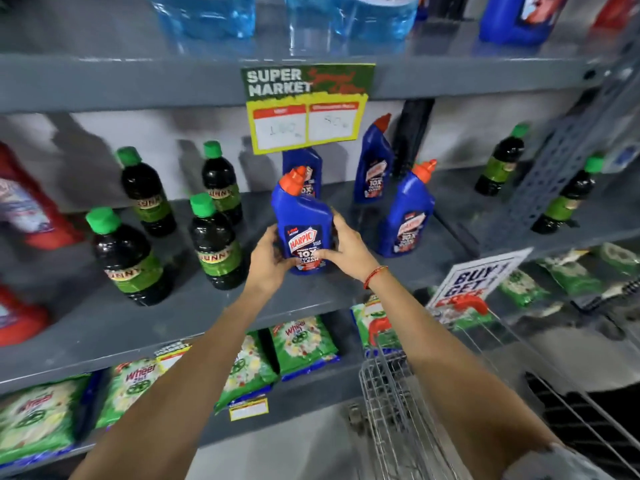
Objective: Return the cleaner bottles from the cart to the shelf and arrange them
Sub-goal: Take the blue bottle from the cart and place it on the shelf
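Observation:
A blue Harpic cleaner bottle (302, 216) with an orange-red cap stands upright on the grey middle shelf (194, 317), label facing me. My left hand (268, 259) grips its lower left side and my right hand (343, 245) wraps its right side and base. Three more blue Harpic bottles stand behind and to the right: one (304, 168) under the price sign, one (374, 168) at the back, one (408, 216) nearer the front. The wire cart (398, 403) is at the lower right; I see no bottles in the part that shows.
Several dark bottles with green caps (214, 247) stand left of the Harpic bottles, two more at the far right (502, 164). Red bottles (24, 209) sit at the far left. Green detergent packs (301, 344) fill the shelf below. A yellow price sign (306, 123) hangs from the upper shelf.

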Demonstrator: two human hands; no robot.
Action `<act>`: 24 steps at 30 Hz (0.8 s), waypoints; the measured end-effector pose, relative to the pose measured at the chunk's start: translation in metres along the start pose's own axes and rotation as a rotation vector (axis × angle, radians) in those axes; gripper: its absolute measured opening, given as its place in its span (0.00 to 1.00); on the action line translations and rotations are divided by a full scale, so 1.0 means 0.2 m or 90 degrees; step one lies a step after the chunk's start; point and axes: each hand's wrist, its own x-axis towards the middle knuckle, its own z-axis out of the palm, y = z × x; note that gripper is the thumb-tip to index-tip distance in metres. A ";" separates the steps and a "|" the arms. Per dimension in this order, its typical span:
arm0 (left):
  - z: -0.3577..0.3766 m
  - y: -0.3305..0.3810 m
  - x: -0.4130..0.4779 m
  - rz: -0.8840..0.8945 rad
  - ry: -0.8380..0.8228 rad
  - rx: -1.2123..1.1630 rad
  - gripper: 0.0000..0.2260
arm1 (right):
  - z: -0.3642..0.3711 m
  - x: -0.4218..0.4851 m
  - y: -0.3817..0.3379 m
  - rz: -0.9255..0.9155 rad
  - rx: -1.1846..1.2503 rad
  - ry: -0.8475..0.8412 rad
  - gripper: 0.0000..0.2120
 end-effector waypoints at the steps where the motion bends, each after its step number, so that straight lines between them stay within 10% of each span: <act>1: 0.01 -0.02 0.01 -0.005 0.004 0.003 0.28 | 0.01 0.02 0.02 0.003 -0.008 -0.006 0.42; 12: 0.08 -0.10 0.02 -0.002 0.058 0.033 0.24 | 0.03 0.04 0.19 0.045 0.015 0.034 0.39; 17: 0.24 -0.11 -0.10 -0.058 0.117 -0.005 0.36 | -0.01 -0.12 0.33 0.093 0.001 0.454 0.22; 20: 0.37 -0.07 -0.09 -0.113 0.203 0.096 0.49 | -0.12 -0.15 0.42 0.196 0.021 0.559 0.35; 24: 0.53 -0.02 -0.06 -0.197 0.342 0.175 0.57 | -0.25 -0.11 0.52 0.252 -0.007 0.441 0.52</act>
